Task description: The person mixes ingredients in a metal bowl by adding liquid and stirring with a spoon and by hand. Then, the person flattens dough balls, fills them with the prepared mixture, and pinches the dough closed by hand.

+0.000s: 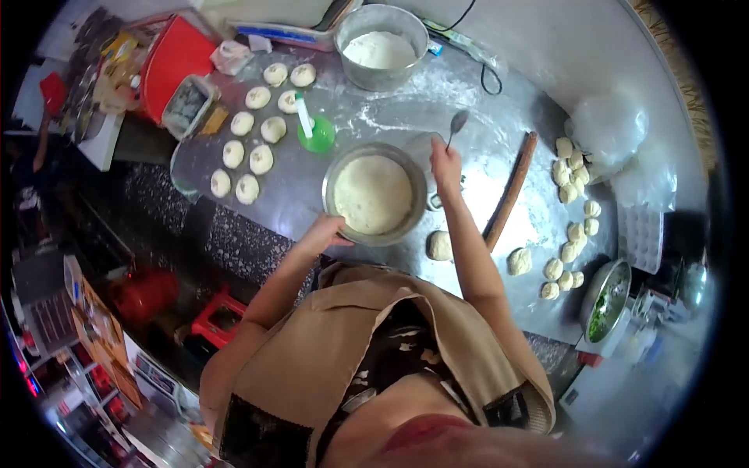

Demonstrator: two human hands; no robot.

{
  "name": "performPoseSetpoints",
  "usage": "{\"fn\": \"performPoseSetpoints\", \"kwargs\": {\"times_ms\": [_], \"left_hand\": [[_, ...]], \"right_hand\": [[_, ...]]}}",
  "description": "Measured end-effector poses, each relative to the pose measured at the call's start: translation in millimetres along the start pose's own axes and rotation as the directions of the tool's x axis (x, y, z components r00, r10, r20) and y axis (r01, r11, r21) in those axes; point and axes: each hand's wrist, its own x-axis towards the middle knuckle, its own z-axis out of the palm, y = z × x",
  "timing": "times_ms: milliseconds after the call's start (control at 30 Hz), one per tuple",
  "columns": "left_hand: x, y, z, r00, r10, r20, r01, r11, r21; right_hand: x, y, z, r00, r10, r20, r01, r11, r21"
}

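A round metal pot (374, 195) with pale, creamy contents stands near the front edge of the steel table. My left hand (324, 233) grips its lower left rim. To the right of the pot, my right hand (445, 165) is closed around the handle of a metal spoon (458, 122), whose bowl points away from me. A small container (434, 201), partly hidden, is beside my right wrist. A dough piece (440, 246) lies left of my right forearm, and a long wooden rolling pin (511, 191) lies to its right.
Several round buns (260, 159) and a green spray bottle (317, 134) are at the left. A metal pot of flour (380, 48) stands at the back. Several dough pieces (575, 242), a bowl with chopped greens (606, 301) and plastic bags (608, 129) are at the right.
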Motion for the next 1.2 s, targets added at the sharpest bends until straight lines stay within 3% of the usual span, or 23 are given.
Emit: {"fn": "performPoseSetpoints", "kwargs": {"times_ms": [67,133,200,233,267,300,333,367,400,433,500,567,633,667,700,733,900,1000,1033,1067,1133,1167,1200], "left_hand": [[11.8,11.4,-2.0,0.995,-0.059,0.078,0.052,0.994,0.091],[32.0,9.8,-10.8,0.982,-0.107,0.155,0.078,0.980,0.185],[64.0,-19.6,-29.8,0.995,0.075,0.063,-0.098,0.800,0.592],[51.8,5.4,-17.9,0.988,-0.156,0.007,0.125,0.815,0.566],[40.5,23.2,-12.9,0.986,-0.167,0.022,0.125,0.812,0.570],[29.5,36.6,-9.8,0.991,-0.092,0.100,0.017,0.815,0.579],[24.3,41.4,-9.7,0.983,-0.017,0.181,-0.093,0.810,0.579],[47.4,20.3,-28.9,0.920,0.229,0.318,-0.391,0.546,0.740],[20.9,67.0,-11.5,0.970,0.104,0.221,-0.245,0.406,0.881],[-8.7,123.3,11.5,0.995,0.012,0.098,-0.098,0.232,0.968],[-14.3,150.7,15.8,0.951,0.265,0.160,-0.214,0.190,0.958],[2.4,156.1,23.8,0.708,0.684,0.173,-0.600,0.455,0.658],[22.4,163.5,42.5,0.688,0.723,0.062,-0.655,0.582,0.481],[2.2,180.3,66.1,0.864,0.491,0.112,-0.503,0.853,0.137],[3.9,185.4,79.3,0.884,0.420,0.205,-0.406,0.907,-0.110],[6.1,186.6,88.7,0.878,0.370,0.305,-0.263,0.903,-0.339],[-0.3,146.0,109.2,0.870,0.457,0.184,-0.426,0.885,-0.186],[5.9,115.4,108.3,0.847,0.513,0.139,-0.503,0.858,-0.103],[21.1,106.0,103.4,0.722,0.687,0.079,-0.690,0.709,0.146],[26.5,93.8,98.8,0.562,0.824,0.073,-0.774,0.494,0.395],[-8.5,99.1,116.7,0.450,0.888,0.098,-0.809,0.358,0.467],[-8.6,98.8,112.5,0.459,0.884,0.087,-0.798,0.368,0.478],[-4.4,101.3,106.3,0.428,0.892,0.145,-0.800,0.299,0.521]], "right_hand": [[56.7,-31.7,31.6,0.986,-0.099,-0.133,0.115,0.986,0.119],[120.8,-48.7,65.0,0.950,-0.067,-0.305,0.068,0.998,-0.008],[174.4,-40.9,95.0,0.950,-0.078,-0.301,0.026,0.984,-0.174],[168.6,-54.3,101.8,0.946,-0.073,-0.317,0.015,0.983,-0.183],[163.6,-69.9,107.3,0.979,0.046,-0.200,-0.066,0.993,-0.096],[156.4,-80.0,109.8,0.985,0.157,-0.071,-0.158,0.987,-0.015],[150.0,-79.9,108.7,0.982,0.166,-0.090,-0.168,0.986,-0.017],[143.9,-81.5,104.9,0.975,0.206,-0.084,-0.203,0.978,0.046],[136.5,-81.2,98.7,0.967,0.243,-0.078,-0.234,0.966,0.112],[121.4,-74.0,87.6,0.981,0.177,-0.086,-0.161,0.973,0.167],[61.7,-80.2,60.9,0.989,0.044,-0.141,-0.019,0.983,0.181],[20.3,-53.0,22.6,0.966,-0.031,-0.257,0.055,0.994,0.089],[-39.5,-104.4,-6.1,0.965,-0.110,-0.238,0.160,0.967,0.199],[-57.4,-110.2,-17.3,0.950,-0.168,-0.264,0.236,0.939,0.248],[-55.3,-107.9,-32.7,0.973,-0.135,-0.187,0.132,0.991,-0.033],[-68.5,-128.2,-27.4,0.939,-0.247,-0.241,0.206,0.962,-0.182],[-102.1,-130.2,-58.8,0.952,-0.285,-0.112,0.293,0.954,0.065],[-143.4,-129.5,-93.5,0.882,-0.423,-0.206,0.368,0.893,-0.258],[-155.9,-133.8,-101.8,0.843,-0.487,-0.228,0.388,0.845,-0.368],[-158.9,-126.4,-110.1,0.820,-0.554,-0.146,0.456,0.785,-0.419],[-159.4,-129.0,-104.8,0.875,-0.475,-0.095,0.310,0.699,-0.644],[-149.5,-119.7,-96.3,0.882,-0.464,-0.084,0.311,0.705,-0.638],[-135.2,-105.7,-84.9,0.754,-0.655,-0.047,0.423,0.540,-0.728]]}}
